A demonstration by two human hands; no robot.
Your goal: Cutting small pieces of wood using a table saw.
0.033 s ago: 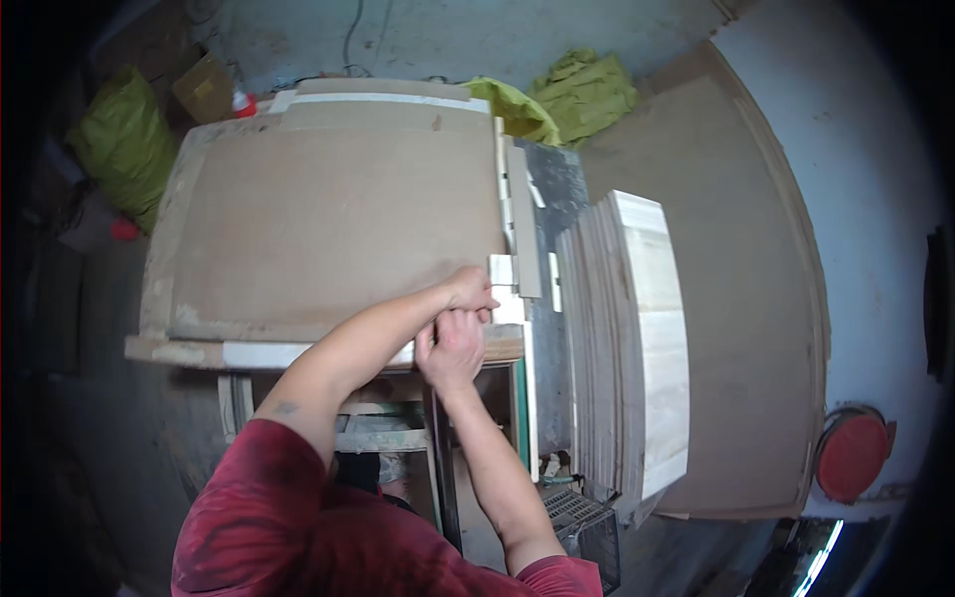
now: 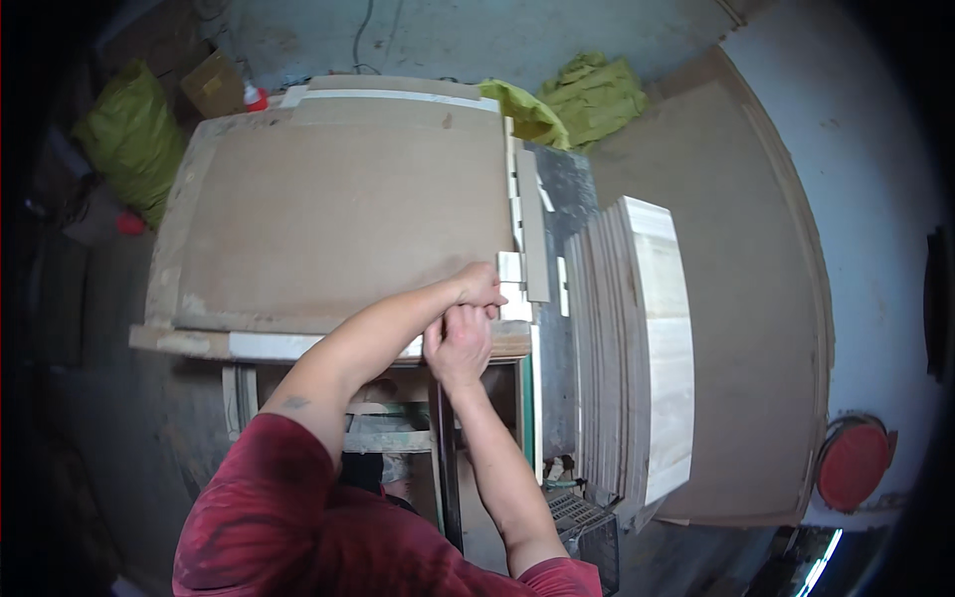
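Note:
My left hand (image 2: 480, 286) lies at the near right corner of a brown board (image 2: 338, 219), its fingers curled beside small pale wooden blocks (image 2: 512, 302). Just below it, my right hand (image 2: 462, 343) is closed at the board's near edge, knuckles up, close against the left hand. Whatever the fingers of either hand hold is hidden beneath them. A narrow grey-brown strip (image 2: 534, 229) runs along the board's right side, above the blocks.
Right of the bench stands a row of stacked panels (image 2: 659, 348) with pale faces. A large brown sheet (image 2: 741, 298) lies beyond them. Yellow-green sacks (image 2: 594, 99) sit at the back, another sack (image 2: 131, 139) at left. A black crate (image 2: 587, 527) is low at right.
The whole scene has shifted slightly to the right in the view. Both hands stay at the same corner of the board, with their fingers still curled.

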